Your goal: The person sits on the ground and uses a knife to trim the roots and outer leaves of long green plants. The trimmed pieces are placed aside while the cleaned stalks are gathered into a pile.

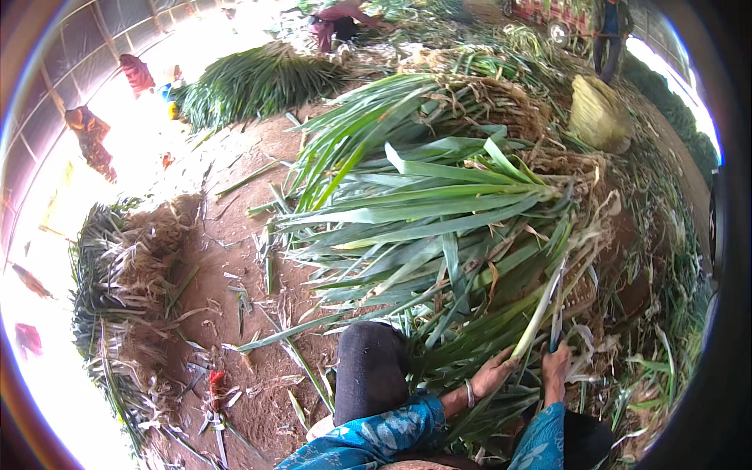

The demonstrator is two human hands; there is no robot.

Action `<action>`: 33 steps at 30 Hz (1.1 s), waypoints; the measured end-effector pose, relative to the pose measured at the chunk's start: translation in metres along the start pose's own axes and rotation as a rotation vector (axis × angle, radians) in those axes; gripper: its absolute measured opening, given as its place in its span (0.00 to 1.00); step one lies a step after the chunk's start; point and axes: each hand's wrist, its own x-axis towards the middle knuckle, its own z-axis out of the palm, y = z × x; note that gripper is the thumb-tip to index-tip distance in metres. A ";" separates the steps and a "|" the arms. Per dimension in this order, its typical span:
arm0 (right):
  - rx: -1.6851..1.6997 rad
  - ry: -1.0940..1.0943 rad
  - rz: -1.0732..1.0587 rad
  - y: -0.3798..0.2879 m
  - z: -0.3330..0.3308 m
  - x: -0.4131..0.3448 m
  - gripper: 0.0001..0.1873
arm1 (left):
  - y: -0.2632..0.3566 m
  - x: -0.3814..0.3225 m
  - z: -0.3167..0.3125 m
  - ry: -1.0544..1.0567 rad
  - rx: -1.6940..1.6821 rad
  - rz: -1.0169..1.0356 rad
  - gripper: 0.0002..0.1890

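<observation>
My left hand [492,371], with a bangle at the wrist, is closed around the pale stalk of a leek-like plant [539,314], whose upper end points away from me. Close on its right, my right hand [556,361] grips a knife [557,323] by its dark handle, the blade up along the stalk. Just beyond both hands lies a large heap of long-leaved green plants [423,217], leaves to the left and brownish roots to the right. My knee in dark cloth is left of my left hand.
More bundled plants [135,264] lie at the left and another pile [258,82] at the upper left. A red-handled tool [217,388] lies on the soil. A yellowish sack [598,114] stands upper right. One person bends at the top; another stands near a red vehicle [549,14]. Leaf scraps cover the right side.
</observation>
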 end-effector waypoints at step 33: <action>0.033 -0.096 0.143 -0.034 -0.030 -0.014 0.26 | 0.053 -0.044 0.011 0.040 0.280 0.093 0.29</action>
